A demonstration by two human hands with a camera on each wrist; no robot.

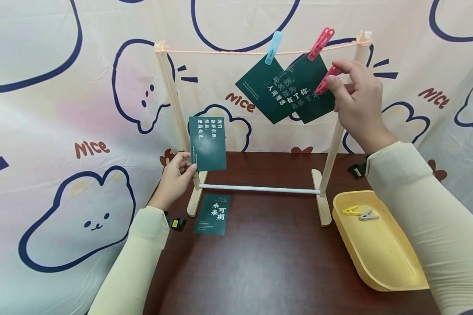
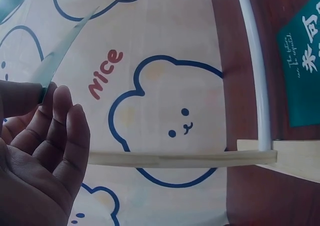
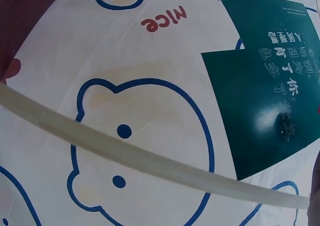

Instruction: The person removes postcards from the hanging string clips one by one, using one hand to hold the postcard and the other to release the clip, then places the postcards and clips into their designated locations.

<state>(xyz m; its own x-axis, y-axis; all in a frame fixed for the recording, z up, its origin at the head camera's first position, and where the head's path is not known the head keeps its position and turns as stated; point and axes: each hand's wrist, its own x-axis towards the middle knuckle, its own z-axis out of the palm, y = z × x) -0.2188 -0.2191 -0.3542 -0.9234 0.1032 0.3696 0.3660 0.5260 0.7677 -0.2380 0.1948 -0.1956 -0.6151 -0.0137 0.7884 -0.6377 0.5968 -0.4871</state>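
Note:
In the head view my left hand (image 1: 175,179) pinches a green printed card (image 1: 208,144) by its lower left corner, in front of the left post. The left wrist view shows that card edge-on between thumb and fingers. My right hand (image 1: 360,98) pinches a red clothespin (image 1: 326,80) near the right post, in front of a hanging card. Two green cards hang overlapping from the string (image 1: 220,52): the left card (image 1: 260,85) under a light blue clothespin (image 1: 273,48), the right card (image 1: 309,105) under another red clothespin (image 1: 321,43). Most of the right hand is outside the right wrist view.
A wooden frame with a left post (image 1: 173,96), a right post (image 1: 335,140) and a white bottom rod (image 1: 260,189) stands on the dark table (image 1: 252,262). Another green card (image 1: 213,214) lies flat. A yellow basin (image 1: 378,258) at right holds yellow and grey clothespins.

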